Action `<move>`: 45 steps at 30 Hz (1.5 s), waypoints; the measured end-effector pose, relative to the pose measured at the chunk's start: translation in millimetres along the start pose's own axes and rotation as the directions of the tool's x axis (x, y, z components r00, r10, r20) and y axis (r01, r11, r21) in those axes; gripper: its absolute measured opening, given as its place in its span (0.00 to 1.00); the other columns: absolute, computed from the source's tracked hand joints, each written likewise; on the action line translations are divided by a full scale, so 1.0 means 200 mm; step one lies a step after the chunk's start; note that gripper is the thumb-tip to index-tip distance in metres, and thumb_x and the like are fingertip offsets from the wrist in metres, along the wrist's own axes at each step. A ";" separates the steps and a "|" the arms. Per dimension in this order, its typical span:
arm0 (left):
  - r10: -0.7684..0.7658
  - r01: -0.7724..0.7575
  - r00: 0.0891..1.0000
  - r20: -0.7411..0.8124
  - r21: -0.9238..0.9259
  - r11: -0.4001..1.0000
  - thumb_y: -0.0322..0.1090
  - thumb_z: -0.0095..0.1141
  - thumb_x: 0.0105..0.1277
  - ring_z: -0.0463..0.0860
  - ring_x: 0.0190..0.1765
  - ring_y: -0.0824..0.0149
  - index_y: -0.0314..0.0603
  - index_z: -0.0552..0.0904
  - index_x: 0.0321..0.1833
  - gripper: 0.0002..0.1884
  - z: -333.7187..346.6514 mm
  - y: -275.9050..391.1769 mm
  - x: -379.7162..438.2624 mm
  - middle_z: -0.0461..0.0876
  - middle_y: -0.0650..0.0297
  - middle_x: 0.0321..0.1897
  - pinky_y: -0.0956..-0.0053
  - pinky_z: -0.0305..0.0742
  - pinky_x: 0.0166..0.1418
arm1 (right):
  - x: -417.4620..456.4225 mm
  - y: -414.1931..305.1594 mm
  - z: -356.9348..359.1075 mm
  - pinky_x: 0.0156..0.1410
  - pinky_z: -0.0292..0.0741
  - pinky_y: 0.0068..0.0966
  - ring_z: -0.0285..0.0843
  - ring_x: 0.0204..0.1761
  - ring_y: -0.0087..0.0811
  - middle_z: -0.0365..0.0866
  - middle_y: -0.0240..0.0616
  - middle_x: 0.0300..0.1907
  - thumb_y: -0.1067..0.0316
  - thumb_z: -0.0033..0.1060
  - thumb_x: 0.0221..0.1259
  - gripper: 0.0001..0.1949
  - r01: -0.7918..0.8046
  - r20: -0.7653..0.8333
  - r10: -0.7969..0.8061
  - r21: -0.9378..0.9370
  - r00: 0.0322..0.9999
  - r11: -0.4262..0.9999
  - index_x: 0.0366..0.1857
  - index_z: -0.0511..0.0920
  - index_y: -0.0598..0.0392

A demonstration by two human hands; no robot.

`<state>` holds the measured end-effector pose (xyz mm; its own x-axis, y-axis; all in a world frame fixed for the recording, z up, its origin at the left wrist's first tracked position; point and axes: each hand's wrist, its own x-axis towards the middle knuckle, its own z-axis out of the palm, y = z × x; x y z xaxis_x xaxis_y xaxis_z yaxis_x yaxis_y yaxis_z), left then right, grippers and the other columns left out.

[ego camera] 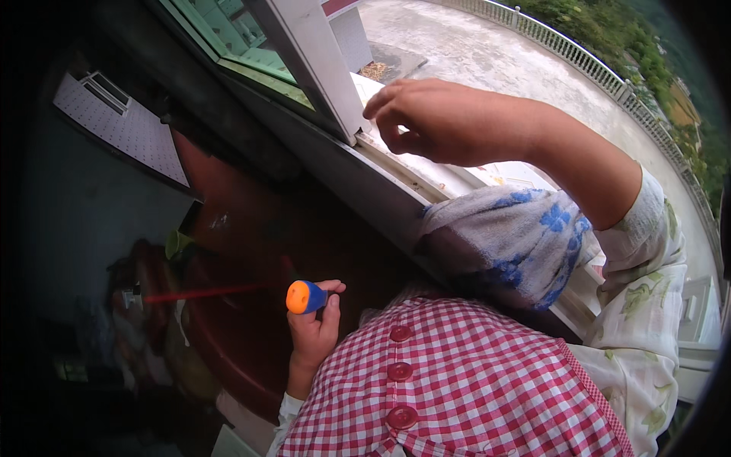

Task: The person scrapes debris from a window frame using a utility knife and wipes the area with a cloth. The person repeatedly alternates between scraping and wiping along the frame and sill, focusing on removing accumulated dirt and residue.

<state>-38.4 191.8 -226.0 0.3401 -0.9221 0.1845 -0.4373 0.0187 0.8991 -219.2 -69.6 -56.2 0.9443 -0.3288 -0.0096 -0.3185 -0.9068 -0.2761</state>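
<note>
My left hand (317, 331) is closed around a blue handle with an orange end cap (301, 297), low at the left of my apron. The cap faces up towards me, and the far end of this tool is hidden. My right hand (445, 120) is over the window sill, its fingers bent and slightly apart, with nothing visible in them. Its fingertips are close to the edge of the white sliding window sash (320, 63); touch cannot be made out. Below the hand runs the dirty window track (400, 171). A white towel with blue flowers (514, 240) lies draped over the sill beneath my right forearm.
Outside lie a concrete yard (457, 40) and a balustrade (571, 51). The dark wall (342, 171) under the window runs diagonally inside. A dark red rounded piece of furniture (234, 354) stands in shadow at the lower left. My checked apron (457, 371) fills the bottom.
</note>
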 end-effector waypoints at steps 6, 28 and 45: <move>0.079 -0.059 0.994 0.077 -0.235 0.970 0.23 0.50 0.71 0.74 0.28 0.79 0.36 0.80 0.48 0.07 -0.16 -0.04 0.14 0.81 0.59 0.51 0.84 0.72 0.33 | 0.33 -0.26 0.24 0.55 0.81 0.36 0.80 0.54 0.44 0.84 0.44 0.47 0.61 0.67 0.58 0.12 0.189 -0.216 -0.209 -0.108 0.954 0.976 0.38 0.87 0.58; 0.021 0.096 0.990 0.143 -0.761 0.642 0.28 0.58 0.71 0.81 0.33 0.70 0.34 0.81 0.49 0.08 -0.48 -0.25 0.61 0.82 0.58 0.39 0.75 0.79 0.41 | 0.33 -0.49 0.80 0.43 0.78 0.36 0.85 0.36 0.41 0.86 0.41 0.28 0.60 0.62 0.66 0.10 -0.089 -0.196 0.364 0.768 0.911 0.635 0.35 0.83 0.56; 0.440 -0.282 0.848 0.296 -0.451 0.847 0.21 0.43 0.68 0.80 0.40 0.69 0.37 0.82 0.51 0.15 -0.16 0.03 0.53 0.82 0.58 0.41 0.75 0.76 0.48 | -0.81 -0.41 0.61 0.70 0.62 0.43 0.64 0.69 0.51 0.69 0.55 0.66 0.49 0.63 0.63 0.32 -0.825 -0.582 0.644 -0.084 0.497 0.559 0.67 0.71 0.58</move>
<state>22.0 106.8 -188.7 -0.1505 -0.8879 0.4347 -0.0910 0.4503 0.8882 -335.7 89.3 -149.5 0.2160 -0.9008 0.3768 -0.9638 -0.2584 -0.0653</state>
